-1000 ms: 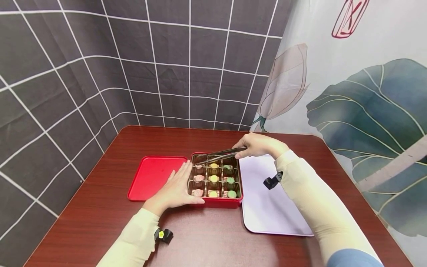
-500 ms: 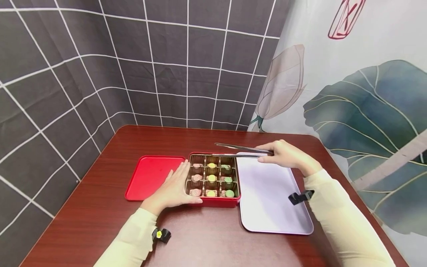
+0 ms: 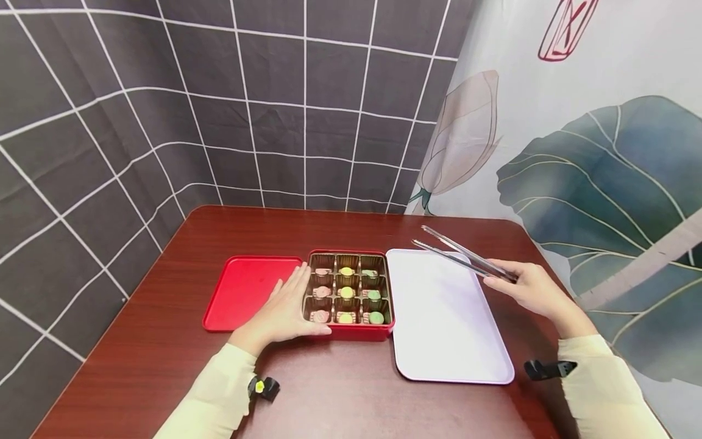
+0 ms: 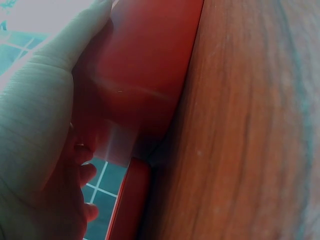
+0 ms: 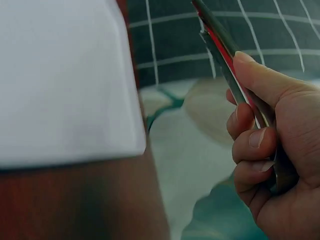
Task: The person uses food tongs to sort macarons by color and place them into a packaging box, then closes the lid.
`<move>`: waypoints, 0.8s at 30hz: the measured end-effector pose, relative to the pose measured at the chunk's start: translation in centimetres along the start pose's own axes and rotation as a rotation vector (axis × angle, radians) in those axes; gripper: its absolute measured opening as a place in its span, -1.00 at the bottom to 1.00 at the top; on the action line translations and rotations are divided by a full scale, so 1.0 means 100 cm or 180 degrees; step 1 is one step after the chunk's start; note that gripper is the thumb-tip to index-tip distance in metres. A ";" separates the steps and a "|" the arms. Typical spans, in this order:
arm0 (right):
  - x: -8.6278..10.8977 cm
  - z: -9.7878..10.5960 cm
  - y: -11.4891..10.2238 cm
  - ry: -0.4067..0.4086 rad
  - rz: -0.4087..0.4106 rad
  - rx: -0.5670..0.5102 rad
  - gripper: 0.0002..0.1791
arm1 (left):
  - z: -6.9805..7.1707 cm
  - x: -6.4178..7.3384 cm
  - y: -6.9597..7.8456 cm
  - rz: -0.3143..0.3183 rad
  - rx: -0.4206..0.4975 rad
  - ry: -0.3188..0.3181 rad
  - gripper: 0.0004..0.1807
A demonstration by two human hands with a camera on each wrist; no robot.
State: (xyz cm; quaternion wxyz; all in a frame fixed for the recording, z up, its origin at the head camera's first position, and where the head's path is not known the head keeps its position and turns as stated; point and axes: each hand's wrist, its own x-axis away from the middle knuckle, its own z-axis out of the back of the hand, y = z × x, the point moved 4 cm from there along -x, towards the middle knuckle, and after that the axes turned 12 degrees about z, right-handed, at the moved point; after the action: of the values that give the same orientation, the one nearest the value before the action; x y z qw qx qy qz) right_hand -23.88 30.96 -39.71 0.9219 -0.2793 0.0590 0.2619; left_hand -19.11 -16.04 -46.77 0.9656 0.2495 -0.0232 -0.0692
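A red box (image 3: pixel 362 333) with a gold divided insert stands mid-table in the head view. Small pink, yellow and green pieces (image 3: pixel 347 293) sit in its compartments, one colour per column. My left hand (image 3: pixel 280 318) rests at the box's near left corner, fingers straight along the left side and thumb along the front. The left wrist view shows that thumb close against the red wall (image 4: pixel 145 60). Over the tray's far right part, my right hand (image 3: pixel 534 294) grips metal tongs (image 3: pixel 466 259). Their tips are apart with nothing between them and point to the far left.
A flat red lid (image 3: pixel 247 292) lies left of the box, partly behind my left hand. The pale lilac tray (image 3: pixel 450 332) lies along the box's right side. Tiled-pattern and leaf-printed cloths (image 3: pixel 263 110) hang behind the brown table (image 3: pixel 329 384).
My right hand has carried the tongs from above the box rightward, over the tray. The tongs' tips now spread wider. My left hand has stayed at the box.
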 end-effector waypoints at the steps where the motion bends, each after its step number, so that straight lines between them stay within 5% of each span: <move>1: 0.006 0.001 0.006 0.0020 -0.0064 -0.0015 -0.38 | 0.000 0.000 0.000 0.0004 -0.0001 -0.0005 0.52; 9: 0.035 0.007 0.044 0.0175 -0.0450 -0.0119 -0.39 | 0.001 -0.001 0.000 0.0035 0.0018 -0.0031 0.52; 24: 0.067 0.026 0.093 0.0182 -0.0493 0.0225 -0.43 | 0.002 0.002 0.000 -0.0045 0.0055 0.0039 0.50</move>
State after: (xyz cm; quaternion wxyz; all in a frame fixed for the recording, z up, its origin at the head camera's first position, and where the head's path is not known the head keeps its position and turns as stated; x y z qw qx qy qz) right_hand -23.02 41.92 -43.75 0.9466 -0.2576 0.0727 0.1795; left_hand -18.94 -16.11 -46.59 0.9630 0.2584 -0.0162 -0.0743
